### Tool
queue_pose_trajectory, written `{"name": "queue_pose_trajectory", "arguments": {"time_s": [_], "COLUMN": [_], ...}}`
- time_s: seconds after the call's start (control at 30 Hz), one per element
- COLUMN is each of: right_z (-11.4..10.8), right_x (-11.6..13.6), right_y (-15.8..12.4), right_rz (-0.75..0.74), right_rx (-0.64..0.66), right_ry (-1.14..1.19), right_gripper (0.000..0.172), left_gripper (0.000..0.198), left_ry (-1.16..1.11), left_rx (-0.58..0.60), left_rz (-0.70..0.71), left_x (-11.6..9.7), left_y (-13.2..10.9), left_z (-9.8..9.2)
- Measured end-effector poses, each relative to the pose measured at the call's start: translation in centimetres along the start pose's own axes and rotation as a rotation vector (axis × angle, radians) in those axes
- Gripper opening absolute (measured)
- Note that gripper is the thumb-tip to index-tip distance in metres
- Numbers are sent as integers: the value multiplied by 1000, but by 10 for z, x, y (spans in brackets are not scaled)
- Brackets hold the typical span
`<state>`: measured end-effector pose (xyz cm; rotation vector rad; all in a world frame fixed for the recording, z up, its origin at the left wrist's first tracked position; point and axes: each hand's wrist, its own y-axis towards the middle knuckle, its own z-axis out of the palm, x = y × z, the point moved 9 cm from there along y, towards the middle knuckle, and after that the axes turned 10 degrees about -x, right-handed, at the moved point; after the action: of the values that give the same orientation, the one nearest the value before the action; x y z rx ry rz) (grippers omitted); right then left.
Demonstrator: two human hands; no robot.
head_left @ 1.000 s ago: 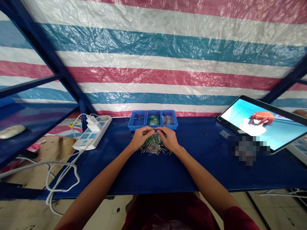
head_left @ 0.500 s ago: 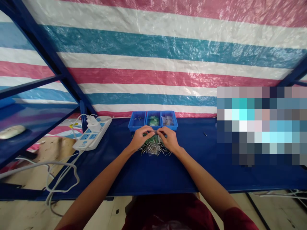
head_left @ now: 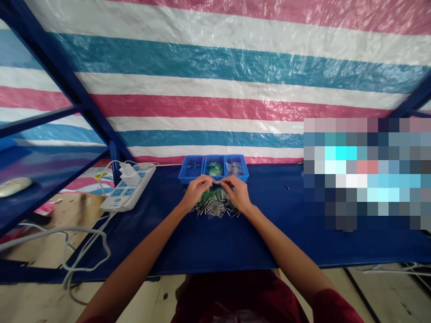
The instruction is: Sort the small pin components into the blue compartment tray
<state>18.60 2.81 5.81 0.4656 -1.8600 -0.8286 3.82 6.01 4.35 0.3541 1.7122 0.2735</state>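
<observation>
My left hand and my right hand meet above a pile on the blue table, fingertips pinched towards each other. Between them stretches a small, thin, pale piece, too small to name. Below lies the pile of thin metal pins mixed with green pieces and clear plastic bags. Just beyond my fingers stand three joined blue bins: the left bin has a few metal pins, the middle bin green pieces, the right bin small clear bags.
A white power strip with plugs and loose cables lies to the left. One small metal pin rests on the table at the right. Striped sheeting hangs behind. A pixelated patch hides the far right.
My fingertips have drawn slightly apart, and the pale piece between them shows more clearly. Both hands stay above the pile. The view has shifted a little.
</observation>
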Motion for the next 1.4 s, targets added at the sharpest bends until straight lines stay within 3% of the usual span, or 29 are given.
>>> {"name": "queue_pose_trajectory", "arguments": {"time_s": [0.13, 0.33, 0.57, 0.67, 0.77, 0.9, 1.0, 1.23, 1.4], "right_z": [-2, -7, -2, -1, -3, 0, 4, 2, 4], "right_x": [-2, -4, 15, 8, 3, -6, -10, 11, 10], "right_y": [0, -1, -2, -1, 0, -1, -4, -3, -4], "right_rz": [14, 58, -125, -75, -33, 75, 140, -42, -69], "right_rx": [-28, -76, 10, -9, -37, -28, 17, 50, 48], "right_ry": [9, 37, 34, 3, 4, 47, 101, 95, 14], "right_gripper": [20, 20, 25, 18, 19, 18, 20, 31, 21], "left_gripper": [27, 31, 43, 32, 33, 28, 27, 32, 33], "left_ry": [184, 33, -152, -167, -123, 38, 14, -139, -186], "left_rx": [6, 37, 14, 33, 64, 7, 6, -12, 41], "left_rz": [138, -28, -136, -121, -78, 35, -11, -150, -207], "left_x": [-13, -1, 3, 5, 3, -5, -2, 5, 11], "left_y": [-3, -5, -2, -2, -2, -2, -2, -2, -2], "left_z": [1, 4, 1, 3, 5, 0, 0, -1, 5]}}
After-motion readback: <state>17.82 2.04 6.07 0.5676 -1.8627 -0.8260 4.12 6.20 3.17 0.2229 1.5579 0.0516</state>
